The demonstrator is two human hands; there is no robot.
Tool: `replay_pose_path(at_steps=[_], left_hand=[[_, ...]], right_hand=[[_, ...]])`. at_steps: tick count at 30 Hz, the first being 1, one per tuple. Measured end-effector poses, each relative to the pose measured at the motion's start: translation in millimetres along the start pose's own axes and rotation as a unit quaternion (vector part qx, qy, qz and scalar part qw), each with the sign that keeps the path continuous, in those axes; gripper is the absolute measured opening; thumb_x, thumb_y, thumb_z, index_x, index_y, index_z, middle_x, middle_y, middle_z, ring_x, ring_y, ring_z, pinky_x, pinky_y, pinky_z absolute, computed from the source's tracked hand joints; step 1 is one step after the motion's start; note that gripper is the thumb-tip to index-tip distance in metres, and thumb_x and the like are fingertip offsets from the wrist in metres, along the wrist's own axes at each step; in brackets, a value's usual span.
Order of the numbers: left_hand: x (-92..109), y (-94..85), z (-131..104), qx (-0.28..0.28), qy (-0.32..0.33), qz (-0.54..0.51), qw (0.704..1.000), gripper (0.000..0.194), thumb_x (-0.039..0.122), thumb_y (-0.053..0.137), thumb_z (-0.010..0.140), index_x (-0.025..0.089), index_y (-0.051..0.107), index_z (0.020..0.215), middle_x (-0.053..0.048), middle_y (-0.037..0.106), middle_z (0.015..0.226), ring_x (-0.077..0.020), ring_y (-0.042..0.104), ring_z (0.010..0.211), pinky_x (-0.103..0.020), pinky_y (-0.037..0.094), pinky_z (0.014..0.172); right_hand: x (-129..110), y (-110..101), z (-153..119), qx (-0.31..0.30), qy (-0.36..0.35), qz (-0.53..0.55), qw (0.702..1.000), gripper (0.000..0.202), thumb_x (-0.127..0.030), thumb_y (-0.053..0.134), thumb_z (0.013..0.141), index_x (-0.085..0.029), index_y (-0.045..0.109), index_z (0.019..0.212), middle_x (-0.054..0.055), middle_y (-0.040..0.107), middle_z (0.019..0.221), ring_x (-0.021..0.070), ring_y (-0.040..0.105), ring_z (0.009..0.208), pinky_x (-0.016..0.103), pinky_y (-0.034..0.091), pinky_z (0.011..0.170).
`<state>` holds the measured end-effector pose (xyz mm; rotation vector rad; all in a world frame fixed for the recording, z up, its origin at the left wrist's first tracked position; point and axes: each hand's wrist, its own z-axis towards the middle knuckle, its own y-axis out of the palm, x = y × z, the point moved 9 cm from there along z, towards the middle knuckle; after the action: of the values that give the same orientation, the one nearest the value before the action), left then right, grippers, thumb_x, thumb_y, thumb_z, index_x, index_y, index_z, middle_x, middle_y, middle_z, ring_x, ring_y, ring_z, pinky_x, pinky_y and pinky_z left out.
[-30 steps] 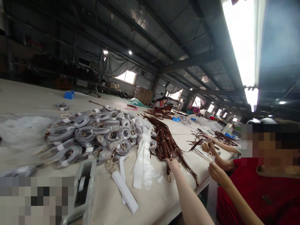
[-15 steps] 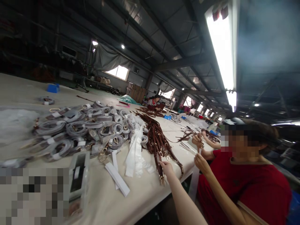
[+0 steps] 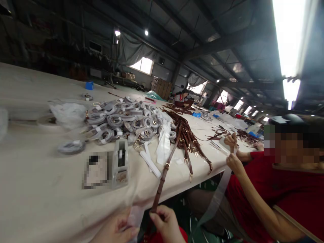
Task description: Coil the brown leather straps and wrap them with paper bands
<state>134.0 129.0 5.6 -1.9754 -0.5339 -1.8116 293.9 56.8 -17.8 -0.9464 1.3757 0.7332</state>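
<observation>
My right hand (image 3: 166, 222) is closed on a brown leather strap (image 3: 162, 182), which stretches up over the table edge toward the strap pile and has a gold buckle midway. Beside it, my left hand (image 3: 117, 225) pinches a translucent white strip (image 3: 136, 216), slightly blurred. A pile of brown straps (image 3: 186, 135) with gold clasps lies beyond. To its left is a heap of coiled straps in grey wrapping (image 3: 126, 118). White wrapping sheets (image 3: 164, 141) and white paper strips (image 3: 150, 163) lie between them.
A tape dispenser (image 3: 120, 162) stands on the pale tabletop (image 3: 58, 199), near a single wrapped coil (image 3: 71, 147). Clear plastic (image 3: 67, 113) lies at the left. At the right, a co-worker in a red shirt (image 3: 253, 179) handles a strap, with a long translucent strip hanging down.
My right hand has drawn back from the brown pile, pulling a strap toward me. My left hand has come into view with the translucent strip. The view has turned left.
</observation>
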Motion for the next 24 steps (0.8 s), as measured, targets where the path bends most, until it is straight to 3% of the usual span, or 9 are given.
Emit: replay_pose_path(at_steps=[3, 6, 9, 12, 14, 19, 24], left_hand=[[-4.6, 24.2, 1.3, -0.031, -0.014, -0.056, 0.998, 0.047, 0.064, 0.071, 0.07, 0.017, 0.069, 0.069, -0.004, 0.067, 0.087, -0.0226, 0.059, 0.083, -0.032, 0.05, 0.081], [-29.4, 33.1, -5.2, -0.013, -0.105, -0.098, 0.99, 0.052, 0.067, 0.074, 0.063, 0.016, 0.066, 0.071, 0.0, 0.061, 0.07, -0.018, 0.054, 0.067, -0.029, 0.046, 0.066], [-34.6, 28.5, -18.3, 0.02, -0.12, -0.09, 0.988, 0.045, 0.06, 0.073, 0.066, 0.016, 0.063, 0.07, 0.001, 0.06, 0.066, -0.017, 0.052, 0.065, -0.027, 0.043, 0.064], [-9.7, 28.8, -30.6, 0.001, -0.051, -0.017, 0.999, 0.022, 0.039, 0.068, 0.074, 0.017, 0.067, 0.072, -0.001, 0.067, 0.079, -0.0194, 0.057, 0.078, -0.028, 0.046, 0.075], [4.1, 35.3, -37.8, -0.021, -0.026, 0.028, 0.999, 0.014, 0.031, 0.064, 0.077, 0.018, 0.07, 0.077, -0.002, 0.07, 0.088, -0.021, 0.059, 0.085, -0.028, 0.046, 0.083], [0.4, 42.2, -45.0, 0.025, -0.029, 0.01, 0.999, 0.03, 0.045, 0.057, 0.084, 0.018, 0.068, 0.088, -0.005, 0.07, 0.092, -0.0242, 0.062, 0.09, -0.031, 0.048, 0.089], [-16.3, 42.1, -47.0, 0.039, -0.03, 0.045, 0.998, 0.048, 0.063, 0.052, 0.084, 0.017, 0.066, 0.085, -0.005, 0.067, 0.084, -0.0227, 0.059, 0.08, -0.029, 0.049, 0.078]], right_hand=[[4.7, 66.1, -45.2, -0.135, -0.031, 0.029, 0.99, 0.03, -0.043, 0.08, 0.07, -0.017, 0.071, 0.057, 0.001, 0.064, 0.062, 0.016, 0.056, 0.06, 0.027, 0.046, 0.061], [6.3, 97.4, -71.2, -0.256, 0.003, 0.051, 0.965, 0.022, -0.034, 0.083, 0.066, -0.017, 0.072, 0.057, 0.0, 0.063, 0.061, 0.0158, 0.054, 0.06, 0.026, 0.044, 0.057], [11.4, 86.9, -68.2, -0.263, 0.091, 0.11, 0.954, 0.016, -0.027, 0.084, 0.062, -0.016, 0.074, 0.068, -0.001, 0.063, 0.062, 0.0133, 0.053, 0.06, 0.024, 0.043, 0.058], [16.9, 62.8, -49.6, -0.18, 0.169, 0.215, 0.945, 0.034, -0.044, 0.08, 0.066, -0.014, 0.074, 0.08, -0.004, 0.056, 0.054, 0.0072, 0.043, 0.045, 0.019, 0.035, 0.045], [18.4, 62.5, -43.1, -0.169, 0.199, 0.246, 0.933, 0.046, -0.054, 0.077, 0.067, -0.012, 0.073, 0.085, -0.007, 0.049, 0.048, 0.0044, 0.033, 0.037, 0.018, 0.024, 0.038], [18.6, 78.2, -35.9, -0.171, 0.222, 0.256, 0.925, 0.043, -0.042, 0.092, 0.05, -0.014, 0.063, 0.065, -0.01, 0.043, 0.038, 0.0013, 0.023, 0.031, 0.017, 0.013, 0.034], [11.5, 54.6, -16.2, -0.111, 0.203, 0.285, 0.93, 0.047, -0.047, 0.091, 0.054, -0.017, 0.056, 0.063, -0.014, 0.031, 0.033, 0.0001, 0.012, 0.032, 0.018, 0.007, 0.036]])
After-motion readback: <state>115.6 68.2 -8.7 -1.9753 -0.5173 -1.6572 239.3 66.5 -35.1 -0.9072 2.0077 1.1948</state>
